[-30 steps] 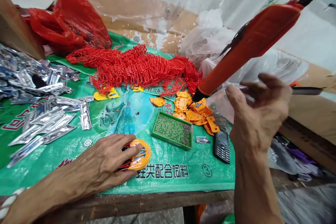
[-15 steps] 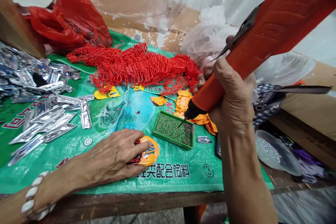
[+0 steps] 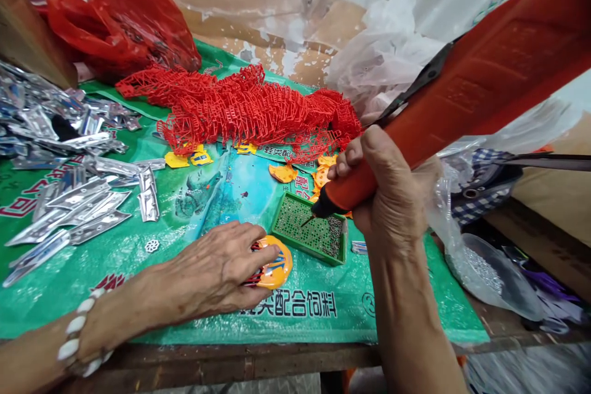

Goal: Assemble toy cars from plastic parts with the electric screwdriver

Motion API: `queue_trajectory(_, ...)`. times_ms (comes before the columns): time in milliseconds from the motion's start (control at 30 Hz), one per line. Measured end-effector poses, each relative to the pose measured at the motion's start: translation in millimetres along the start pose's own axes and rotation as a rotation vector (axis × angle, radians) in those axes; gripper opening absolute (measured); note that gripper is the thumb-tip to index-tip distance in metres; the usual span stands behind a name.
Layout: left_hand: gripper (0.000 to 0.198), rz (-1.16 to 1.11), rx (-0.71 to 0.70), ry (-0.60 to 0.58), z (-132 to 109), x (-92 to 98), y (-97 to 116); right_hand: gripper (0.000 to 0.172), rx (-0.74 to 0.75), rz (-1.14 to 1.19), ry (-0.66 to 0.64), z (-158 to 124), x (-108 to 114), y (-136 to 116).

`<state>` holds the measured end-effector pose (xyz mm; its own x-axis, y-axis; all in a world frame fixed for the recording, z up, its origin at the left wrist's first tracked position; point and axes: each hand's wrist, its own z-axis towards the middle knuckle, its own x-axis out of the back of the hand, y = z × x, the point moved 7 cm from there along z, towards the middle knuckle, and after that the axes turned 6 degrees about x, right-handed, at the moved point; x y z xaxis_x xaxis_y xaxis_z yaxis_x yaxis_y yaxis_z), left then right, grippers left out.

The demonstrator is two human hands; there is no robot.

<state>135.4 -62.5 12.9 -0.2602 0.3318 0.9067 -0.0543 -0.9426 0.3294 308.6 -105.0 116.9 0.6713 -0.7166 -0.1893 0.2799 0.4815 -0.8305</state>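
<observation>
My right hand (image 3: 392,197) grips a large orange electric screwdriver (image 3: 462,95) near its black nose. Its bit tip touches down into a small green tray of screws (image 3: 308,229). My left hand (image 3: 217,271) lies flat on the green mat and presses an orange round plastic piece (image 3: 277,265) with a red part under the fingers. The tray sits just right of that piece.
A heap of red plastic lattice parts (image 3: 249,111) lies at the back, with orange pieces (image 3: 284,172) in front. Silver foil packets (image 3: 69,184) cover the left. A red bag (image 3: 120,18) is at the back left, clear plastic bags (image 3: 462,240) at the right. The green woven mat (image 3: 203,197) covers the table.
My right hand went from open and empty to gripping the orange screwdriver, then lowered its tip into the green tray. My left hand stayed pressed on the orange piece.
</observation>
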Motion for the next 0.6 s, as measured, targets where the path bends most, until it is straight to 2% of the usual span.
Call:
queue_trajectory(100, 0.028, 0.007, 0.007, 0.003, 1, -2.1, 0, 0.021, 0.009, 0.009, 0.013, -8, -1, 5)
queue_trajectory(300, 0.021, 0.065, -0.028, 0.053, 5, 5.7, 5, 0.019, 0.022, -0.061, 0.020, -18, -3, 8)
queue_trajectory(600, 0.017, 0.056, -0.004, 0.052, 5, 1.4, 3, 0.024, 0.007, -0.141, 0.007, -18, -4, 19)
